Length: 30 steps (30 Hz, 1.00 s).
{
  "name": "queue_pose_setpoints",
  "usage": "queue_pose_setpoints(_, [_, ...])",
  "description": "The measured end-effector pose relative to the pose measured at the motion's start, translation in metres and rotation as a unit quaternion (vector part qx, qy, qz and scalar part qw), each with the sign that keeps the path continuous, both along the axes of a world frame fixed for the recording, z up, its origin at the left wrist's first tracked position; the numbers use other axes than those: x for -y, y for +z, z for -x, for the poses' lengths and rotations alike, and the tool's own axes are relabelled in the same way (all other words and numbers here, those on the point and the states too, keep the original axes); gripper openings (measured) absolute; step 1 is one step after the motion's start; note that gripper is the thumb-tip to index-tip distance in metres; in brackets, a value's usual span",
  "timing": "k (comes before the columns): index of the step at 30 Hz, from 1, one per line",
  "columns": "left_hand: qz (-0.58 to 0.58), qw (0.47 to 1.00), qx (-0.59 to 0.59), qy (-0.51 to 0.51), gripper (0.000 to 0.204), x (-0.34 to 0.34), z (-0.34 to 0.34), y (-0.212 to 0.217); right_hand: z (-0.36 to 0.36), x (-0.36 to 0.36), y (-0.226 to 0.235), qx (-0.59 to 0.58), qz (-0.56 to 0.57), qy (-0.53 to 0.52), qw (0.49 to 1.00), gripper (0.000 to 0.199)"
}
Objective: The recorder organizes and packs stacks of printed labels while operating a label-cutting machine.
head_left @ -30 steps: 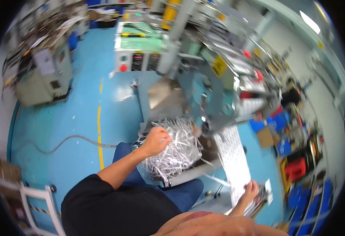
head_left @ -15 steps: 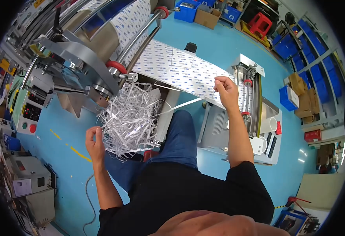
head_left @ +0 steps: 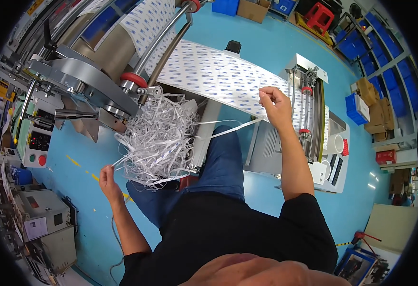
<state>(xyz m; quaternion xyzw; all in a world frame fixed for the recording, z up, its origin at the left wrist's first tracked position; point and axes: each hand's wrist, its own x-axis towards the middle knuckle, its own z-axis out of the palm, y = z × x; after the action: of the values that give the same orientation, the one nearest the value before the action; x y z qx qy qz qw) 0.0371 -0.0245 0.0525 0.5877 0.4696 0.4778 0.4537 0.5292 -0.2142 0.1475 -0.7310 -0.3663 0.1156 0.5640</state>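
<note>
My left hand (head_left: pixel 108 180) is closed in a pinch beside a large tangle of thin white paper-like strips (head_left: pixel 159 143). A strip from the tangle runs to its fingertips. My right hand (head_left: pixel 276 108) hovers over a wide white sheet (head_left: pixel 218 74) printed with small blue marks. Its thumb and fingers are drawn together, and I cannot make out what is between them. A narrow white trim strip (head_left: pixel 237 127) stretches from the sheet's near edge, below my right hand, toward the tangle. The sheet spans from the roller machine (head_left: pixel 87 78) at left to the smaller machine (head_left: pixel 309 119) at right.
Metal rollers with red collars (head_left: pixel 135 80) stick out above the tangle. A control panel with red and green buttons (head_left: pixel 37 158) stands at far left. White cups (head_left: pixel 334 143) sit on the right machine. Shelves with blue bins (head_left: pixel 394 90) line the right side.
My left hand has moved left and down, away from the tangle, with a strip now drawn out toward it. My right hand stays over the sheet. The view has shifted slightly.
</note>
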Motion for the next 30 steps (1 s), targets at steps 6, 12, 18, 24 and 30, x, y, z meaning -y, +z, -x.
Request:
queue_pose_setpoints(6, [0.213,0.919,0.278,0.184,0.023,-0.011,0.064,-0.069,0.002,0.000,0.003,0.006,0.008,0.006,1.000,0.018])
queue_pose_setpoints(12, [0.268,0.907,0.281,0.165,0.031,-0.018,0.049,-0.065,-0.003,0.000,-0.006,-0.009,0.004,0.012,1.000,0.018])
queue_pose_setpoints(18, [-0.011,0.949,0.077,0.306,0.028,-0.009,-0.010,0.002,0.000,-0.003,-0.001,-0.021,0.005,-0.003,1.000,0.018])
queue_pose_setpoints(24, [-0.197,0.930,-0.103,-0.294,0.023,0.046,-0.203,0.088,-0.005,-0.003,-0.005,-0.026,-0.009,-0.012,1.000,0.018])
queue_pose_setpoints(30, [0.040,0.903,-0.243,-0.353,0.047,0.022,-0.285,0.037,-0.007,0.000,-0.009,-0.023,-0.026,-0.016,0.999,0.016])
